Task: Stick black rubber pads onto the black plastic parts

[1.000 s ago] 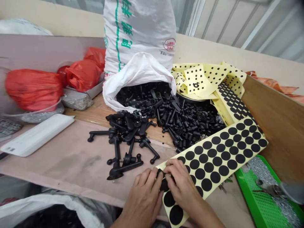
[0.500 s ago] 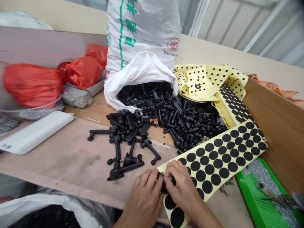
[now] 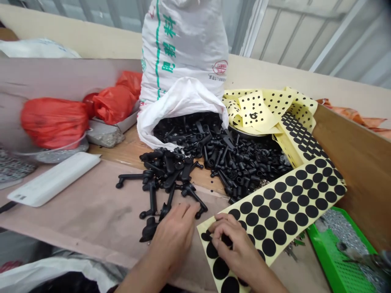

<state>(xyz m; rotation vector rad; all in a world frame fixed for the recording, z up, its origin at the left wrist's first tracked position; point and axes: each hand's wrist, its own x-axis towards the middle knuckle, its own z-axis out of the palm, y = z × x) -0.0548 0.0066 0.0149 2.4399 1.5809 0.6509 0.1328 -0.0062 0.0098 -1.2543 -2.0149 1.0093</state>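
My left hand (image 3: pixel 175 234) is bent closed over the arm of a black plastic crank handle (image 3: pixel 149 230), whose round base shows left of the fingers. Its fingertips are partly hidden and a little blurred. On the yellow sheet of black round stickers (image 3: pixel 276 219), my right hand (image 3: pixel 233 244) is closed, with thumb and forefinger pinched at a black round sticker (image 3: pixel 206 236) near the sheet's left corner. Several more crank handles (image 3: pixel 152 199) lie loosely just beyond my left hand.
Behind, a white woven sack (image 3: pixel 186 44) spills black plastic parts (image 3: pixel 222 150). Red bags (image 3: pixel 55 122) and a long white packet (image 3: pixel 55 179) lie left. A green basket (image 3: pixel 332 260) with small metal pieces and a tool is at right, beside a wooden board (image 3: pixel 351 162).
My left hand has left the sticker sheet and moved left onto a crank handle. The right hand has stayed on the sheet. The view has shifted slightly.
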